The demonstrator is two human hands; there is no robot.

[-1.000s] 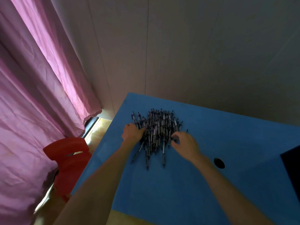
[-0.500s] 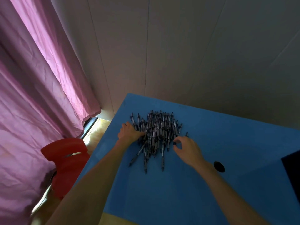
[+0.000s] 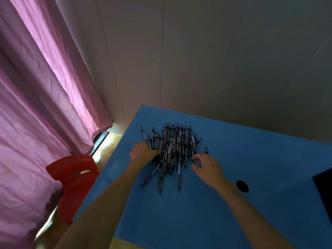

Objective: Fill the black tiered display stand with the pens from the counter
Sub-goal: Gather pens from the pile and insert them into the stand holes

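Observation:
A heap of several dark pens (image 3: 173,148) lies on the blue counter (image 3: 197,212), their tips pointing toward me. My left hand (image 3: 142,153) sits at the heap's left edge, its fingers curled in among the pens. At the heap's right edge my right hand (image 3: 206,168) has its fingers curled, and thumb and forefinger pinch the end of one pen. One pen (image 3: 206,150) lies apart just beyond that hand. A black object (image 3: 324,193), cut off by the right edge of the view, stands on the counter; its shape is hidden.
A round black hole (image 3: 242,186) is set in the counter right of my right wrist. A red plastic chair (image 3: 73,180) stands left of the counter, in front of a pink curtain (image 3: 41,105). A grey panelled wall (image 3: 215,60) runs behind the counter.
My right hand has drawn back from the top of the heap to its right edge, fingers curling. My left hand stays at the left edge, closing into the pens.

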